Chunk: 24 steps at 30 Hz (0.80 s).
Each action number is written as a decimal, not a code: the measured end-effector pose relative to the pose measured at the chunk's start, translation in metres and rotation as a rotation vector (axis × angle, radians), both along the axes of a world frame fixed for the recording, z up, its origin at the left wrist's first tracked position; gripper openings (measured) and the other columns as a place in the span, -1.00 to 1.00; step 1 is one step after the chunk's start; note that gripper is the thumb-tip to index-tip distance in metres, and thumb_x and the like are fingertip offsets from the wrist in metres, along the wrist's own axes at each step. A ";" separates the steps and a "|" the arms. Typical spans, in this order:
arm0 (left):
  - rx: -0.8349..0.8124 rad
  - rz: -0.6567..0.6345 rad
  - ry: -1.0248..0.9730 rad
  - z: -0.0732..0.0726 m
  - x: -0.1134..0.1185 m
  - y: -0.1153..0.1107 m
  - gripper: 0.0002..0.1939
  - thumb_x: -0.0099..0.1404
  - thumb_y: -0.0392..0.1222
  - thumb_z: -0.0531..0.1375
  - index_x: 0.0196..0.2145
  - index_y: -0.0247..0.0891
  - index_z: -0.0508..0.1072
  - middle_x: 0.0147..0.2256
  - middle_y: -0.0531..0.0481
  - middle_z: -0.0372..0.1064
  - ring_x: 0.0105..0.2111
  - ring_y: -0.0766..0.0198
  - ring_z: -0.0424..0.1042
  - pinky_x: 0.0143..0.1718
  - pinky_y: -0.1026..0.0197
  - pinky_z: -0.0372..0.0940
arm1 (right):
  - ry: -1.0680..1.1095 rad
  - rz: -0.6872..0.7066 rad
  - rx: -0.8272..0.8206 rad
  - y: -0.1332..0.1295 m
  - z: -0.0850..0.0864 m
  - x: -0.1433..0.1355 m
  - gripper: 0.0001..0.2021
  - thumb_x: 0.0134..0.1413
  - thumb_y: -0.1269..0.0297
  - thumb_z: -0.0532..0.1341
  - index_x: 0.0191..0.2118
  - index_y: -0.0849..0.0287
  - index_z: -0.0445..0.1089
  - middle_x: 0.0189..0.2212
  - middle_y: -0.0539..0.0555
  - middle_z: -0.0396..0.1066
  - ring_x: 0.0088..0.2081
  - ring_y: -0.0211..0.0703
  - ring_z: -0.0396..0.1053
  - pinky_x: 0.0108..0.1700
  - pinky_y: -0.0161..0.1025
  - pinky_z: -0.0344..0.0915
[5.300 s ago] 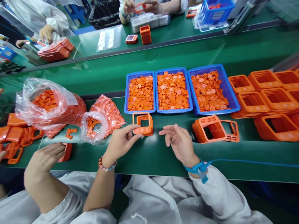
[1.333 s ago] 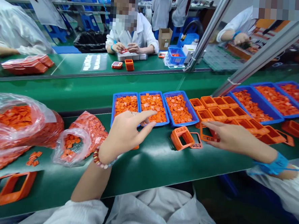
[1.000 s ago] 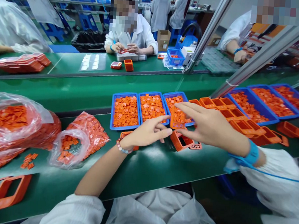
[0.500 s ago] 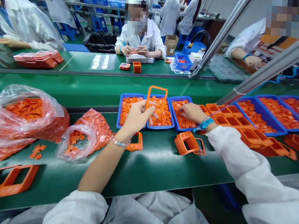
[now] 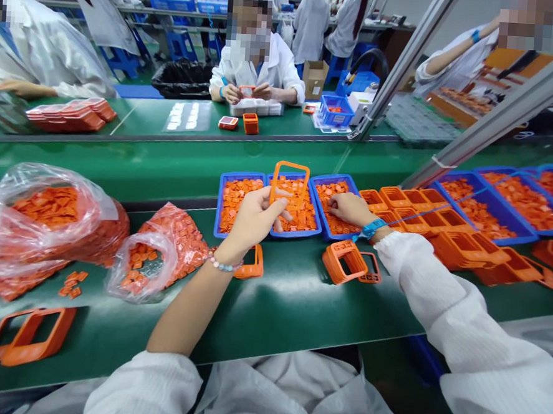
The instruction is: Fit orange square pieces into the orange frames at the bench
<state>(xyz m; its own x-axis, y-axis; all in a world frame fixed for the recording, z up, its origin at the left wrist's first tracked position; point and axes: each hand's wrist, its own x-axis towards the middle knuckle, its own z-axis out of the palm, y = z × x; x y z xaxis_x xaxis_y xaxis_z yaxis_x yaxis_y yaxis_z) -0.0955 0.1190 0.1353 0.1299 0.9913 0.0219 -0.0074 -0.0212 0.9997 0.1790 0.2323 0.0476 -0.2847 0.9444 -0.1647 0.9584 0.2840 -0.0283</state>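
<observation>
My left hand [image 5: 253,215] grips an orange rectangular plastic frame [image 5: 291,165] by its lower left side, holding it upright above the middle blue tray [image 5: 298,234] of small orange pieces. In the right blue tray [image 5: 335,238], my right hand [image 5: 350,209] dips its fingertips among small orange pieces [image 5: 330,190]. Those fingers are bent together, and whatever lies between them is hidden. A third blue tray [image 5: 217,206] of such pieces stands at the left. Below my hands lie a stack of orange frames [image 5: 339,262] and a single orange frame [image 5: 255,265].
Clear plastic bags [image 5: 49,243] of orange pieces lie at the left, near two larger frames [image 5: 39,336]. Stacked orange housings [image 5: 461,246] and more blue trays [image 5: 518,237] line the right side. A metal post [image 5: 407,65] rises behind. Across the bench, a co-worker [image 5: 260,62] handles a part.
My right hand has shifted slightly left and toward the near part of the tray's pieces. The left hand still holds the frame in place. The view has moved a little.
</observation>
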 end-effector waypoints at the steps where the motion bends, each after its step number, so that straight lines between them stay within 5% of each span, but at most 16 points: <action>1: 0.001 0.002 0.003 0.000 0.000 0.000 -0.85 0.25 -0.25 0.18 -0.22 -0.33 0.44 -0.56 0.05 0.47 -0.72 0.43 0.35 -0.66 0.39 0.15 | 0.011 -0.001 -0.004 0.000 -0.001 0.001 -0.78 0.17 0.27 0.19 -0.13 0.20 0.51 -0.17 0.17 0.57 -0.14 -0.05 0.49 -0.22 -0.26 0.24; 15: -0.016 -0.017 -0.003 -0.004 0.000 -0.001 -0.83 0.27 -0.20 0.19 -0.21 -0.33 0.44 -0.53 0.04 0.48 -0.71 0.43 0.36 -0.65 0.38 0.19 | 0.079 -0.021 0.016 -0.008 0.005 0.000 -0.83 0.08 0.36 0.21 -0.27 0.17 0.57 -0.23 0.16 0.58 -0.19 -0.05 0.48 -0.24 -0.26 0.24; 20: -0.030 -0.025 -0.010 -0.018 0.007 0.005 -0.86 0.34 -0.19 0.15 -0.24 -0.33 0.40 -0.53 0.04 0.47 -0.66 0.41 0.44 -0.64 0.41 0.21 | 0.178 -0.064 0.097 -0.019 0.034 0.001 -0.82 0.17 0.24 0.21 -0.24 0.18 0.54 -0.28 0.15 0.58 -0.22 -0.04 0.49 -0.24 -0.25 0.28; 24: -0.031 -0.042 0.017 -0.033 0.017 0.008 -0.76 0.40 -0.04 0.14 -0.28 -0.30 0.35 -0.48 -0.02 0.48 -0.48 0.28 0.57 -0.64 0.44 0.21 | 0.659 0.000 0.144 -0.047 0.070 -0.017 -0.81 0.07 0.18 0.30 -0.35 0.22 0.50 -0.40 0.11 0.55 -0.39 -0.13 0.46 -0.31 -0.24 0.32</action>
